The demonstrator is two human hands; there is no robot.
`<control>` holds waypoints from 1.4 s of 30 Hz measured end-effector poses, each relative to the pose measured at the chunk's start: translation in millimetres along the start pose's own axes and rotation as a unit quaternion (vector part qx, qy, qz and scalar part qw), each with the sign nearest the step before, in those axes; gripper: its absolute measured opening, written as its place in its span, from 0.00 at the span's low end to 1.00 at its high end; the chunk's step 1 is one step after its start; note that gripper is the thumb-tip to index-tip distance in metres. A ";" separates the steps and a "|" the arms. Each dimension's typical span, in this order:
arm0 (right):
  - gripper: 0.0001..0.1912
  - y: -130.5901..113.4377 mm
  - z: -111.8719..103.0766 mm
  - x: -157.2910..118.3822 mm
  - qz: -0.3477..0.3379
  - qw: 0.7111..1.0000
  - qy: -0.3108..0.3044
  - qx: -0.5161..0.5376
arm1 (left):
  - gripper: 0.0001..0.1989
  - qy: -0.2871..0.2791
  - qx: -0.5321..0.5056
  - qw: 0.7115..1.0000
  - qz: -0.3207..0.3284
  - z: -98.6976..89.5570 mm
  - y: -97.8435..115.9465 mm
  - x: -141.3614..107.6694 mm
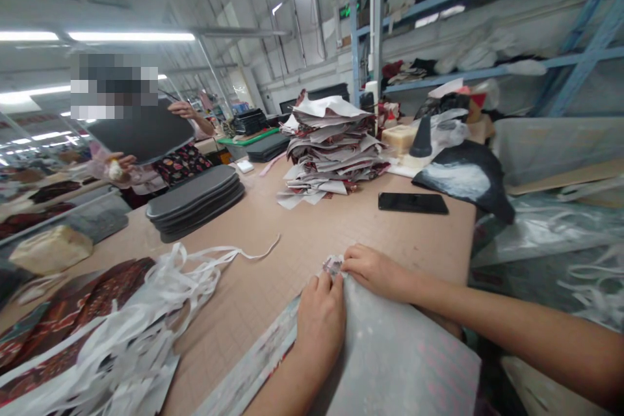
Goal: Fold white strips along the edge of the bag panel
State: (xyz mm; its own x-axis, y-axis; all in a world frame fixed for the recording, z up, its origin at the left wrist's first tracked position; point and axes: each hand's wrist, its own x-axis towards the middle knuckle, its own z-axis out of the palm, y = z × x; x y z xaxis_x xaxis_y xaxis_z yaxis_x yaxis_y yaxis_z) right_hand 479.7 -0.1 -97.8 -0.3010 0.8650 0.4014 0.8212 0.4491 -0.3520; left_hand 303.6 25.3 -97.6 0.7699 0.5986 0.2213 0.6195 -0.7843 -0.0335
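Note:
A large grey fabric panel (404, 344) lies across the table's near edge, with a patterned folded strip (266, 354) along its left side. My left hand (322, 312) rests over that side, fingers bent and closed on the fabric near its top corner. My right hand (373, 271) pinches the same corner from the right, its fingertips close to the left ones. Between the two hands a small crumpled bit of patterned cloth (333, 264) shows. What lies beneath my fingers is hidden.
A tall stack of cut fabric pieces (334, 143) stands at the back, with a black phone (413, 203) to its right. Dark grey panels (195, 201) are piled at left, near white strips (131, 344). Across the table a person (170, 162) holds a dark panel (141, 133).

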 end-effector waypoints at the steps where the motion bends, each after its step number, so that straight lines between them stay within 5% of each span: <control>1: 0.10 0.4 0.0 0.6 0.002 1.000 0.001 0.004 | 0.16 -0.001 -0.004 1.000 -0.002 0.4 -0.3 -0.3; 6: 0.09 -0.4 -1.6 6.9 0.027 1.000 0.000 0.012 | 0.19 -0.006 -0.022 1.000 -0.009 0.5 0.4 -0.3; 14: 0.03 -1.7 -4.0 26.5 0.143 0.987 -0.073 0.023 | 0.20 -0.024 -0.018 0.999 -0.013 -2.8 2.6 2.6; 23: 0.02 10.3 -5.2 46.2 0.185 0.970 -0.153 0.041 | 0.15 -0.034 -0.029 0.999 -0.019 -7.2 4.1 5.4; 31: 0.07 10.6 -3.4 38.6 0.177 0.974 -0.128 0.068 | 0.15 -0.043 -0.043 0.998 -0.023 -9.6 2.6 -3.2; 38: 0.05 3.8 0.4 32.9 0.174 0.982 -0.041 0.062 | 0.16 -0.059 -0.040 0.997 -0.013 -17.1 -7.1 -34.6; 42: 0.09 -19.0 -1.9 18.8 0.003 0.999 -0.016 0.030 | 0.14 -0.040 -0.025 0.999 -0.012 -18.5 -9.1 -52.1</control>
State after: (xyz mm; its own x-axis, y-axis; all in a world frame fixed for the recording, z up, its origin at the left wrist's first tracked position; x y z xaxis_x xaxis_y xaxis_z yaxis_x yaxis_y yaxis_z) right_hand 459.4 7.2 -82.0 -0.3130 0.8737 0.3725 0.7927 0.4563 -0.4043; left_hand 255.0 -1.8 -90.8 0.7654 0.6276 0.1419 0.6317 -0.7749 0.0199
